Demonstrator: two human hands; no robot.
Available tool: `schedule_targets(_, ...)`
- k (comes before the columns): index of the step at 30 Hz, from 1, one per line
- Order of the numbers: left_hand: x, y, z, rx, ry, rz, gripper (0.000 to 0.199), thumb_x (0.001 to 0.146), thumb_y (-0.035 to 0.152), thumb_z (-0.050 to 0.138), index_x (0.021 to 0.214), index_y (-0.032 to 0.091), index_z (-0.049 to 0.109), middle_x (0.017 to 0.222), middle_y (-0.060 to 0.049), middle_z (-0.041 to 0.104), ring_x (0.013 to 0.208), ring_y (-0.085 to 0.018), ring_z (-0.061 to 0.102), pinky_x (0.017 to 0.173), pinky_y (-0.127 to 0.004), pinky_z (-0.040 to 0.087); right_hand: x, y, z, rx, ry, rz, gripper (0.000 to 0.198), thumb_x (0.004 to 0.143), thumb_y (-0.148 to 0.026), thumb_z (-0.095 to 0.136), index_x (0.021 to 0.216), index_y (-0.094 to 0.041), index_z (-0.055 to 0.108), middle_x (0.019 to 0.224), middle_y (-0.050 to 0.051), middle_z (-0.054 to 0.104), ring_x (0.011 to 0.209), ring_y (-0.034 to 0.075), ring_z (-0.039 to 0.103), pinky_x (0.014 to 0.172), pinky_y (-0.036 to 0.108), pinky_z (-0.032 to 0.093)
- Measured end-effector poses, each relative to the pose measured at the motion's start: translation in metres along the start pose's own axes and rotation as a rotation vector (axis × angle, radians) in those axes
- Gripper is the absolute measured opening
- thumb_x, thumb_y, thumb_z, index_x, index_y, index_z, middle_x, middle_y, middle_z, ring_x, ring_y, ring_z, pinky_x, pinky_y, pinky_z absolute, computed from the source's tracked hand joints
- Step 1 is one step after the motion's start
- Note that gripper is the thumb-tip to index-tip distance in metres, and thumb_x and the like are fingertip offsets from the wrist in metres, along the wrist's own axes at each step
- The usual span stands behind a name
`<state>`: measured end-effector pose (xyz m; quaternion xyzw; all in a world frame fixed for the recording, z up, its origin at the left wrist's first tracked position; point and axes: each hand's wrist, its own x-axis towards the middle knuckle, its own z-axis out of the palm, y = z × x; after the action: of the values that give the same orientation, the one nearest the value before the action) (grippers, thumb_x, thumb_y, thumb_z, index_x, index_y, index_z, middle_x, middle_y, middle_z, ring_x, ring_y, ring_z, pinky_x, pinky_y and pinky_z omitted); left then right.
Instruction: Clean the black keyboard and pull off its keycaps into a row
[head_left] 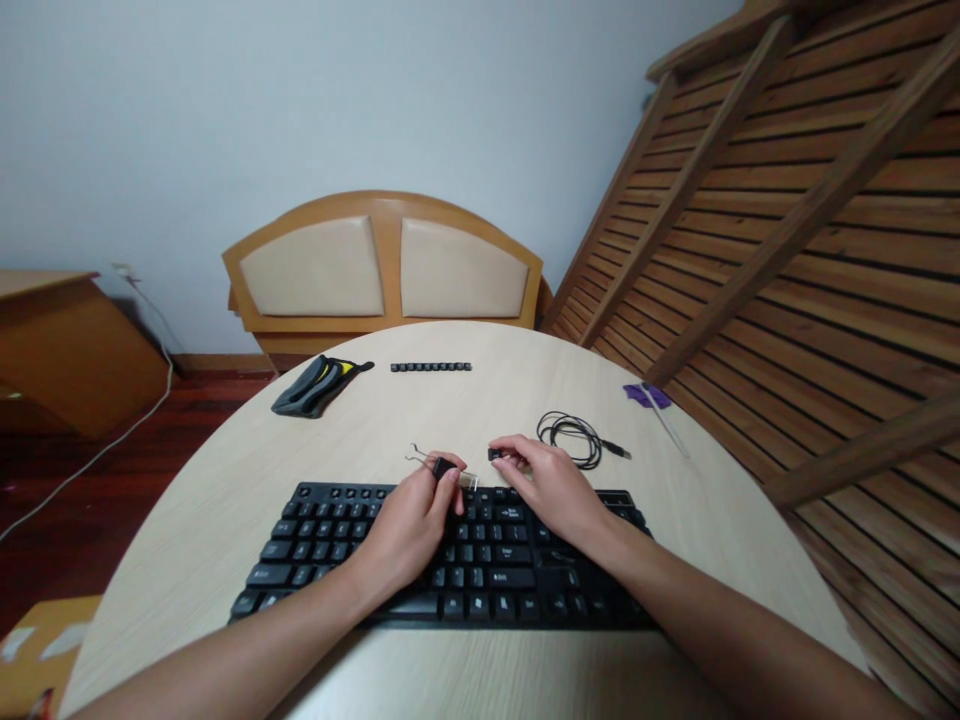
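Note:
A black keyboard (480,552) lies across the near part of the table, beneath both forearms. Above its top row, my left hand (415,515) is closed around a keycap puller (444,467) with a black grip and thin wire loops sticking out at both ends. My right hand (546,480) pinches a small black keycap (495,454) between thumb and fingertips, just over the keyboard's back edge. A row of loose black keycaps (431,367) is lined up farther back on the table. Some keys are hidden under my hands and arms.
A coiled black USB cable (574,440) rests behind my right hand. Back left lies a grey and black pouch (319,386) with yellow showing. At the right are a purple cloth (646,395) and a thin pale stick (667,421). The round table (510,375) faces a wooden headboard (390,265).

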<state>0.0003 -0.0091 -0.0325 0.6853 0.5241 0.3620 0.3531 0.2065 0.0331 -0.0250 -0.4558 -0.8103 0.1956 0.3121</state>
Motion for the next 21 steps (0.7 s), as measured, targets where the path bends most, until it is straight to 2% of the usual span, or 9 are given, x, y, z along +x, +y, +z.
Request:
schedule_targets(9,0.0,0.002,-0.001,0.044,-0.025,0.031,0.028,0.102,0.035,0.032,0.093,0.02,0.054,0.075,0.0,0.06,0.077,-0.02,0.059,0.081,-0.035,0.041,0.027,0.007,-0.01,-0.056,-0.041,0.059,0.02,0.09,-0.02,0.059,0.108,-0.019,0.068,0.09,0.004,0.075,0.082,0.017,0.069,0.077,0.028,0.049)
schedule_targets(15,0.0,0.0,0.0,0.043,-0.017,0.042,0.028,0.102,0.037,0.032,0.094,0.02,0.053,0.076,0.0,0.061,0.078,-0.021,0.06,0.08,-0.035,0.042,0.071,0.029,-0.005,-0.156,-0.021,0.099,0.023,0.092,-0.018,0.056,0.112,-0.017,0.067,0.102,0.007,0.075,0.094,0.016,0.068,0.085,0.027,0.048)
schedule_targets(21,0.0,0.002,-0.002,0.042,-0.013,0.026,0.028,0.102,0.036,0.033,0.095,0.02,0.054,0.074,0.0,0.062,0.077,-0.021,0.061,0.08,-0.036,0.043,0.12,0.042,0.003,-0.271,-0.036,0.203,0.023,0.091,-0.019,0.058,0.111,-0.021,0.07,0.106,0.007,0.075,0.1,0.019,0.067,0.089,0.028,0.045)
